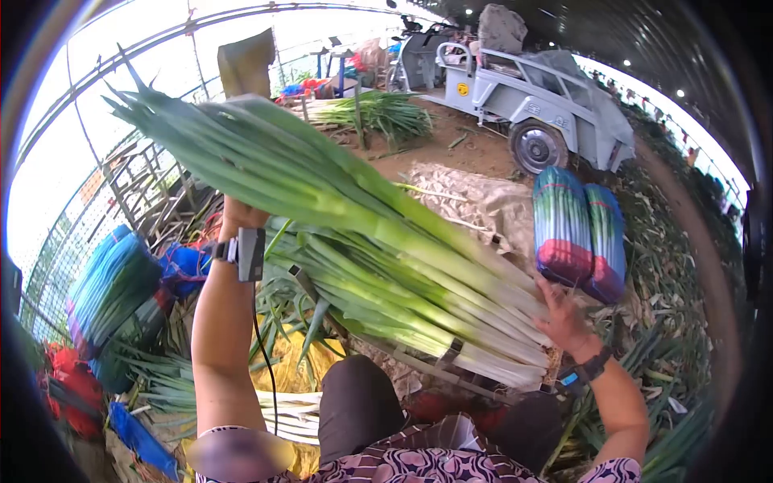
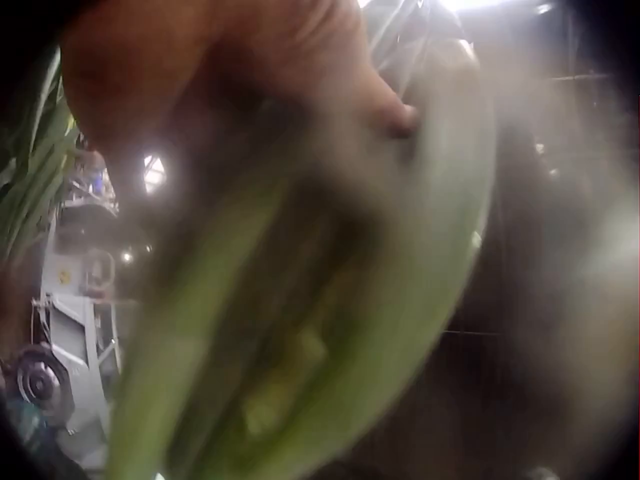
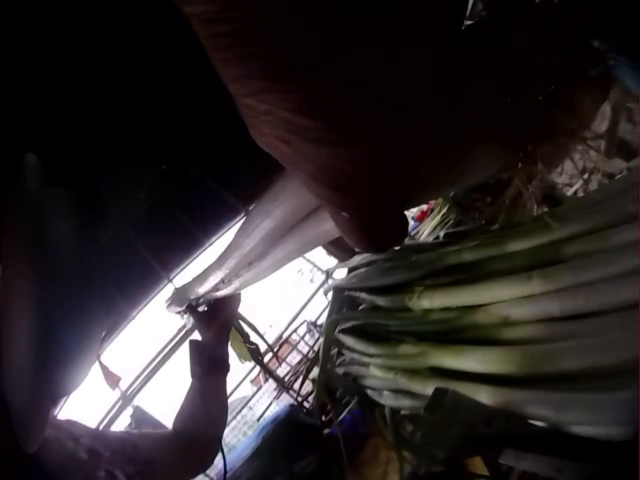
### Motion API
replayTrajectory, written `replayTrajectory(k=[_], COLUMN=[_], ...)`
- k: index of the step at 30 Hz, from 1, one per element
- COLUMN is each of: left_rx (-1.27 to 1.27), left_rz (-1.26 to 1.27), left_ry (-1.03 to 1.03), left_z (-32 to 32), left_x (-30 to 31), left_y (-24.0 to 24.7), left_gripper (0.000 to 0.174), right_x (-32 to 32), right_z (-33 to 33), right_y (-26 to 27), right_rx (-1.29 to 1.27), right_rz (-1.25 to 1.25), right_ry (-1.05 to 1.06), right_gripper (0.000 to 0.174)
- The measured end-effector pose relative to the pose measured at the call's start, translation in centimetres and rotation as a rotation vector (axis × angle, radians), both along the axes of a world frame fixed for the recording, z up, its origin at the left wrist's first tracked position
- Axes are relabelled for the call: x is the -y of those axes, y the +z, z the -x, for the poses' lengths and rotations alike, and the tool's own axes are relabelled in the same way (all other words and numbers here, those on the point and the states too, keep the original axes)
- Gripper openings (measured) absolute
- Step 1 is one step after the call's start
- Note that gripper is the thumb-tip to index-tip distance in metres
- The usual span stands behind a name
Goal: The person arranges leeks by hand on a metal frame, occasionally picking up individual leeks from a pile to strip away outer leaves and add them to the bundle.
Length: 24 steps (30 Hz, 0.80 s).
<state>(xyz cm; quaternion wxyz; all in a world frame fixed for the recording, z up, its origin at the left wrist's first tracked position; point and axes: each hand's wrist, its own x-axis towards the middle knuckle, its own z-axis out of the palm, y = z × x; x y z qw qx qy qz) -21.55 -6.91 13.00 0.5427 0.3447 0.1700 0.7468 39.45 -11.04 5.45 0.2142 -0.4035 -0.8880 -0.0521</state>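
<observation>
A bunch of long green onions (image 1: 354,201) stretches slantwise across the head view, green leaves at upper left and white ends at lower right. My left hand (image 1: 243,213) grips its leafy part, which hides most of the fingers; in the left wrist view the thumb (image 2: 385,105) lies against the blurred green stalks (image 2: 440,230). At the white ends my right hand (image 1: 566,318) holds the bunch, its fingers partly spread. The right wrist view shows that hand dark above the pale stalks (image 3: 270,235). Below lies a pile of green onions (image 1: 378,294) on a low rack (image 1: 419,362).
Two wrapped onion bundles (image 1: 561,225) stand at right on brown sheeting (image 1: 467,193). Another wrapped bundle (image 1: 113,282) leans at left. A grey three-wheeled cart (image 1: 515,97) is parked behind, with loose onions (image 1: 378,114) nearby. A cable (image 1: 266,362) hangs from the left wrist.
</observation>
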Motion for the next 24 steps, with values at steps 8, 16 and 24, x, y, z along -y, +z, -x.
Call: replayTrajectory(k=[8,16,24], left_rx=[-0.579,-2.109,-2.306], left_rz=[0.679,-0.192,-0.517], left_ry=[0.562,0.749,0.373], left_z=[-3.0,-18.3,-20.2], left_x=[5.3,8.5,3.8], left_y=[-12.6,-10.5,-10.9], left_gripper=[0.020,0.059,0.053], right_x=[1.2,2.6,5.3], right_z=[-4.9,-2.6,-1.8], right_y=[-12.5,-12.8,-11.1], right_rx=[0.131,0.034,-0.106], right_rz=[0.302,0.073,0.056], right_ry=[-0.229,-0.292,-0.251], right_gripper=[0.078,0.057,0.033])
